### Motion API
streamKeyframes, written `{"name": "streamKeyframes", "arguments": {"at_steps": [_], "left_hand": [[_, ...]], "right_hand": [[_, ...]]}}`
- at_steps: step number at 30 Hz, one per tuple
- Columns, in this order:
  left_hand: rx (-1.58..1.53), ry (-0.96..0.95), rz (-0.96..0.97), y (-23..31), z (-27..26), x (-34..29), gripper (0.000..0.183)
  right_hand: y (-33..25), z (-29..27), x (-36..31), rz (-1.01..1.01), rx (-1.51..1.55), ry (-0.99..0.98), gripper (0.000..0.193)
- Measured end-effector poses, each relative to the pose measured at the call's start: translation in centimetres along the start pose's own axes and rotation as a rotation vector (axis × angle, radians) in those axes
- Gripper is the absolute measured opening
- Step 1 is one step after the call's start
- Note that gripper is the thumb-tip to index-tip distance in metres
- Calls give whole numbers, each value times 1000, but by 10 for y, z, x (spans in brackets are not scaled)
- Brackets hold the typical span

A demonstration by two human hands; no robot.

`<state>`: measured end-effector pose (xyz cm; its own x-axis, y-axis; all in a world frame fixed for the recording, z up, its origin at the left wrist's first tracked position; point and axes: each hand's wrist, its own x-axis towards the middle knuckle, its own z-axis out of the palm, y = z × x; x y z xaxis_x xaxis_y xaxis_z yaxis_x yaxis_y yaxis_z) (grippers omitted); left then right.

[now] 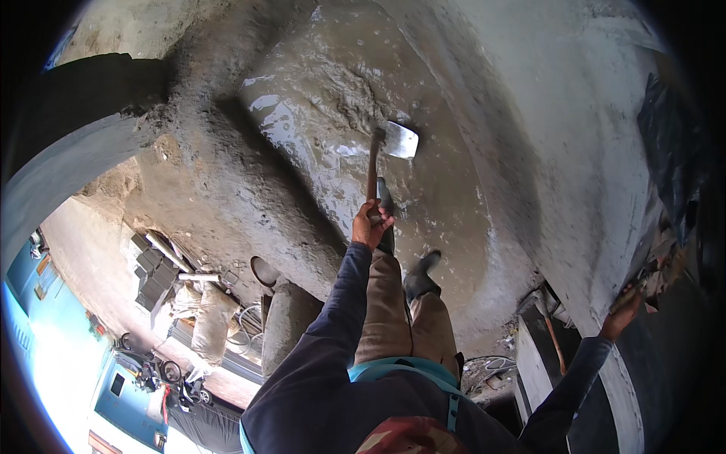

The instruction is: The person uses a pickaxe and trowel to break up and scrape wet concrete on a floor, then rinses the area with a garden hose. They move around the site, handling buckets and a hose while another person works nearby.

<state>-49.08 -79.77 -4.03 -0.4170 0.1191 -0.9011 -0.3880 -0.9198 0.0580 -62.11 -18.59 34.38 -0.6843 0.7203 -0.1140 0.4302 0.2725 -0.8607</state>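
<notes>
The left hand [370, 225] was closed on the hoe [373, 168], which ran toward twelve o'clock; the right hand [624, 312] had unclear grip.

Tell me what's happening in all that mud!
The person's left hand holds a brown, wooden-handled hoe. Its shiny, squarish metal blade is at the surface of a wet, grey-brown slurry. The right hand is out to the side, by a pale grey, curving wall. Two dark boots stand in the slurry.
</notes>
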Motion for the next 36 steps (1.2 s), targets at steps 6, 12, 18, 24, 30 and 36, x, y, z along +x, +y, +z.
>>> {"name": "streamKeyframes", "arguments": {"at_steps": [6,12,18,24,30,36], "left_hand": [[121,-99,26,6,-9,19,40],[252,-253,59,60,-73,154,60],[1360,242,97,51,-209,307,50],[1440,642,775,30,-253,348,53],[1297,680,339,7,-230,411,50],[324,-62,52,-14,-133,361,35]], "right_hand": [[5,-7,9,-28,8,-10,36],[10,-29,19,-106,-163,136,43],[2,-25,15,-559,-703,-30,46],[-11,17,-21,-1108,-1439,-198,45],[-15,50,-49,-1502,-1821,-46,44],[-15,53,-53,-1689,-1979,89,43]]}}
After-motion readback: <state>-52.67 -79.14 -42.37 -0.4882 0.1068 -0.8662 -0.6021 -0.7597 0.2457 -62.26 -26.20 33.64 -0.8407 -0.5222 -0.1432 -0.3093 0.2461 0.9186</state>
